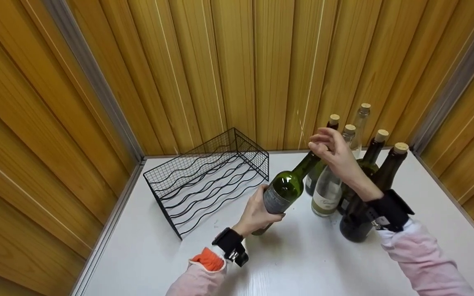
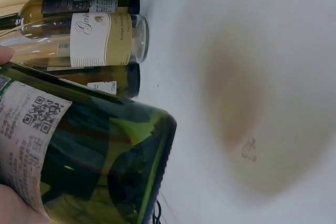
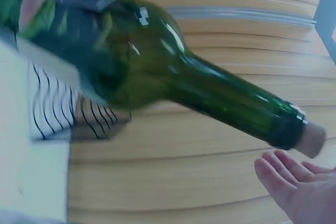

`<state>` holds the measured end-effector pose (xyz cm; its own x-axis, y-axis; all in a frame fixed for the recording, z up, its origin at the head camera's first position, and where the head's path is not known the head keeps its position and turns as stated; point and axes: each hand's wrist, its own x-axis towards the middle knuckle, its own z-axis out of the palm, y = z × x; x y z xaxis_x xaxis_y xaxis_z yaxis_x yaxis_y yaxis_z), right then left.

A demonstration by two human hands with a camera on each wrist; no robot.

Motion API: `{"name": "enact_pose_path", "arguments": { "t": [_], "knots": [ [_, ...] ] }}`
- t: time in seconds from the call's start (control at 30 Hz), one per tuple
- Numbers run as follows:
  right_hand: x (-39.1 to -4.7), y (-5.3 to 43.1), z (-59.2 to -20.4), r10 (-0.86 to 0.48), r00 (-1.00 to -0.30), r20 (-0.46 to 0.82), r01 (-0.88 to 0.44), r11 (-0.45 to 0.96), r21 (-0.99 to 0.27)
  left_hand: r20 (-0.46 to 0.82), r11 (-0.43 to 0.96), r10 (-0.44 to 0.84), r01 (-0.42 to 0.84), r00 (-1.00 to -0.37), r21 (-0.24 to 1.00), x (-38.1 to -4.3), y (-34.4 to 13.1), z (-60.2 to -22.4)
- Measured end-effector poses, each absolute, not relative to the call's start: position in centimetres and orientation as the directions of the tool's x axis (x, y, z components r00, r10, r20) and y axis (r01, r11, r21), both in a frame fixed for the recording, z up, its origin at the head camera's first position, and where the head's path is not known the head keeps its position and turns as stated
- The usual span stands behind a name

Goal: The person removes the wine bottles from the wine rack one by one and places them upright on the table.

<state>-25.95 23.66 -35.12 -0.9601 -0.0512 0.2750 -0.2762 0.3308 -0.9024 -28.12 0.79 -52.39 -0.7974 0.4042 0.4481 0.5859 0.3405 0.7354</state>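
Observation:
My left hand (image 1: 257,209) grips a green wine bottle (image 1: 288,185) round its labelled body. The bottle tilts, its neck pointing up and to the right, its base held over the white table. In the right wrist view a cork (image 3: 312,139) plugs its mouth. Near that corked end, my right hand (image 1: 335,158) is raised with its fingers loosely bent and nothing in them; the right wrist view shows the fingertips just below the cork. The left wrist view shows a printed code on the bottle's back label (image 2: 39,119).
Several corked bottles stand at the right, among them a clear one with a white label (image 1: 326,195) and a dark one (image 1: 389,166) under my right forearm. A black wire wine rack (image 1: 163,207) with wavy bars lies left of the held bottle. Wood-patterned walls (image 1: 237,74) enclose the table.

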Motion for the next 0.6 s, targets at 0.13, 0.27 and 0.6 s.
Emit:
{"name": "enact_pose_path", "arguments": {
  "t": [0.13, 0.27, 0.6],
  "knots": [
    [-26.1, 23.3, -36.4, -0.03, -0.969, 0.244, -0.244, 0.221, -0.944, 0.425, 0.31, 0.396, 0.554, -0.814, 0.772, -27.8, 1.1, -52.3],
    [-26.1, 22.8, -37.3, -0.041, -0.977, 0.21, -0.214, 0.177, -0.961, 0.4, 0.299, 0.397, 0.528, -0.826, 0.795, -27.5, 1.5, -52.1],
    [-26.4, 21.4, -38.6, -0.034, -0.94, 0.339, -0.341, 0.082, -0.937, 0.345, 0.285, 0.429, 0.488, -0.835, 0.825, -26.8, 2.4, -51.6]
  ]
}}
